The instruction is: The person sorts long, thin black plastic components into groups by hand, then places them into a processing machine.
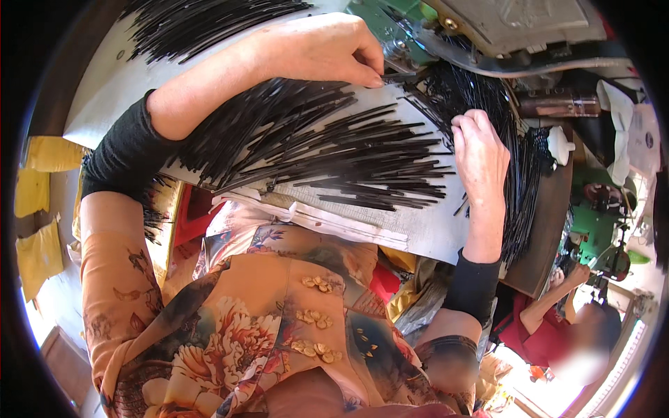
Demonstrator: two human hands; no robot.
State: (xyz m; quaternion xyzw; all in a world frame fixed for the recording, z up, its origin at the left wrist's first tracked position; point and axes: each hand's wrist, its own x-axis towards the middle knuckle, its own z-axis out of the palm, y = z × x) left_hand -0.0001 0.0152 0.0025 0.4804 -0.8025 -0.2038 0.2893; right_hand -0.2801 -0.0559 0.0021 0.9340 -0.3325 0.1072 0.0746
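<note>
My left hand (327,52) reaches across the table to the front of a machine (401,52). Its thumb and forefinger are pinched at the end of a thin black strip (401,76), which lies toward the machine. My right hand (481,150) hovers over the right side of the table, fingers curled together; whatever they hold, if anything, is hidden. Below and between my hands, many loose black strips (369,157) are fanned out on the pale tabletop (432,226). Beside my right hand, a dense heap of black strips (519,209) runs along the table's right edge.
Another bundle of black strips (209,28) lies at the far left. A curved grey metal bar (516,66) crosses the far right, near a brown cylinder (561,104). At the lower right, a co-worker in a red top (533,334) sits by another green machine (592,230).
</note>
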